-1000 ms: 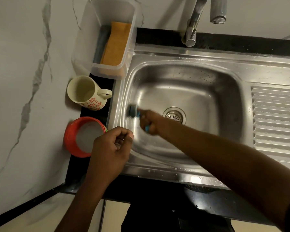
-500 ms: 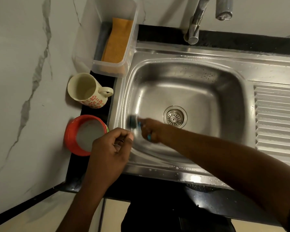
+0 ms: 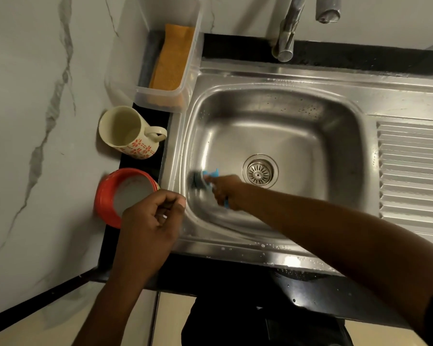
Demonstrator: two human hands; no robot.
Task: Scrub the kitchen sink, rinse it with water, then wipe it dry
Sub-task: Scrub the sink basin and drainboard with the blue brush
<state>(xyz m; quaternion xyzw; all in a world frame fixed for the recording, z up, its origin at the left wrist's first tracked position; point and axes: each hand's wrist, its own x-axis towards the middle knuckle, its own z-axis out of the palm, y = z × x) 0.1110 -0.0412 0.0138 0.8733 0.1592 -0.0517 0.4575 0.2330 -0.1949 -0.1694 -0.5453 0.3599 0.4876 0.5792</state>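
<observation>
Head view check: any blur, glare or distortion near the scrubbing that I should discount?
Head view: the scrubber and the right hand gripping it are motion-smeared; bright glare sits on the wet front rim of the sink; wide-angle bending bows its straight edges; the faucet is cropped at the top.

No legible text, labels, brands or numbers in view. Mug point(image 3: 136, 147): red flower pattern only, no lettering.

scrubber point(image 3: 198, 181) was motion-blurred, mostly hidden by right hand point(image 3: 226, 193); tap point(image 3: 288, 28) cropped at top edge; left hand point(image 3: 153, 218) covered near rim of red bowl point(image 3: 105, 193).
</observation>
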